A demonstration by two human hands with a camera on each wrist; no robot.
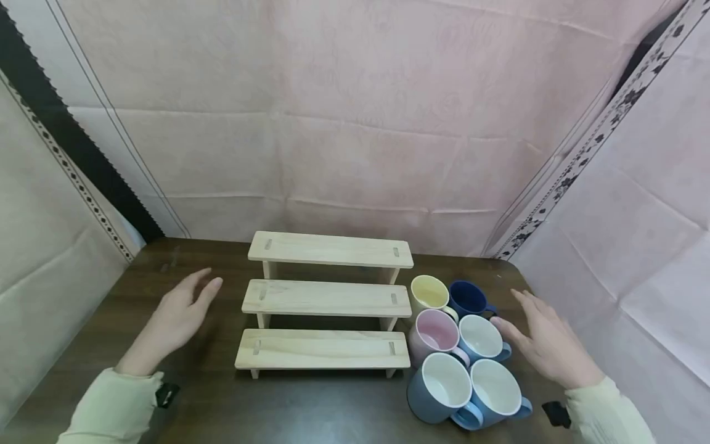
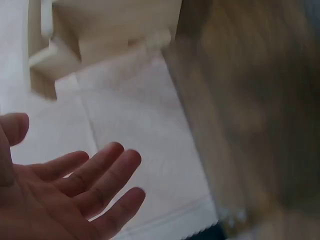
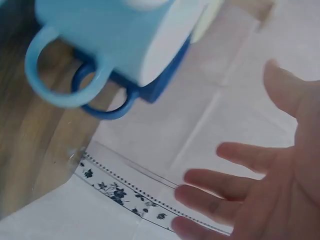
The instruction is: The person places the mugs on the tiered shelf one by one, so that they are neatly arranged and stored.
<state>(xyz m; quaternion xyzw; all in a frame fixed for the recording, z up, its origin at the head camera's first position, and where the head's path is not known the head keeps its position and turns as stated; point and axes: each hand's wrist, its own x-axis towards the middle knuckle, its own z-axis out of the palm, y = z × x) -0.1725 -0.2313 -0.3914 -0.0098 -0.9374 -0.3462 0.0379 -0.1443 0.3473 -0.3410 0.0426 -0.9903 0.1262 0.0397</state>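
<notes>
In the head view a three-step pale wooden rack (image 1: 326,297) stands mid-table. Several mugs stand close together at its right: yellow (image 1: 429,291), dark blue (image 1: 468,298), pink (image 1: 435,331), and light and grey-blue ones with white insides (image 1: 495,388). The left hand (image 1: 176,317) hovers left of the rack, fingers relaxed, holding nothing; its palm (image 2: 55,200) shows in the left wrist view. The right hand (image 1: 546,339), fingers spread, is just right of the mugs; whether the thumb touches one I cannot tell. In the right wrist view it (image 3: 250,185) is apart from a light blue mug (image 3: 110,40).
A dark brown wooden table (image 1: 310,410) carries everything. Pale cloth (image 1: 355,154) hangs behind it and along both sides, with a black flower border (image 1: 599,139) at the right. A dark strip (image 1: 72,129) runs down at the left.
</notes>
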